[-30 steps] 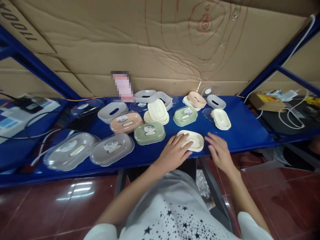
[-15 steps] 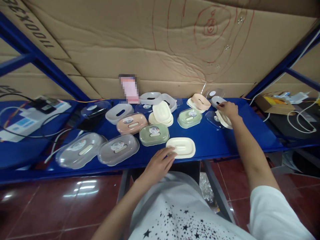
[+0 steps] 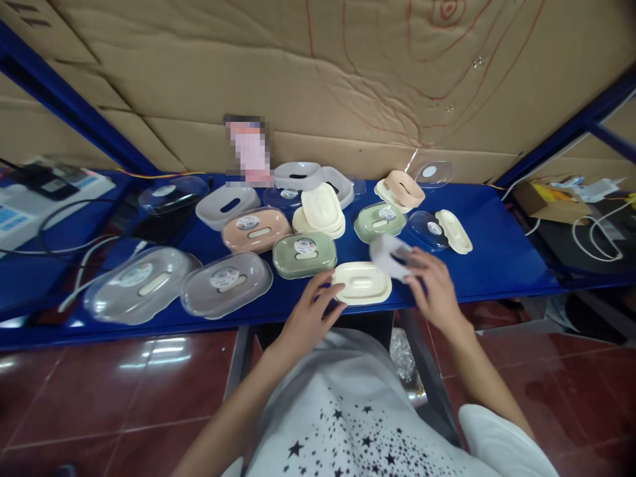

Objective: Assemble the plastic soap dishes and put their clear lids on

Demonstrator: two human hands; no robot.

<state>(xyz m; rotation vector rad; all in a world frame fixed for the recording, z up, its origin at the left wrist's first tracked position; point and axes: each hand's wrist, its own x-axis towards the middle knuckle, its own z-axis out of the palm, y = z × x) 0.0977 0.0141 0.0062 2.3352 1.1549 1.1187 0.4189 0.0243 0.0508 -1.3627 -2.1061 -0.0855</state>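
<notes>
A cream oval soap-dish base (image 3: 362, 283) lies flat near the table's front edge. At its left rim is my left hand (image 3: 312, 311), fingers apart and curved, the fingertips at or just over the rim. My right hand (image 3: 434, 288) grips a light grey slotted soap-dish piece (image 3: 390, 257), tilted above the base's right end and blurred by motion. Just left of the base sits a green soap dish (image 3: 304, 255) under a clear lid. Behind it are a stack of cream pieces (image 3: 320, 209) and another lidded green dish (image 3: 380, 222).
Lidded grey dishes (image 3: 226, 288) and a pink one (image 3: 256, 228) lie left. Toward the back right are a peach slotted piece (image 3: 405, 189), a clear lid (image 3: 430, 230) and a cream piece (image 3: 454, 232). A blurred-out phone-like object (image 3: 251, 152) leans against the cardboard (image 3: 199, 86).
My right hand has brought the grey slotted piece from the back right toward the cream base. My left hand's fingers have spread at the base's left rim. The view has shifted slightly.
</notes>
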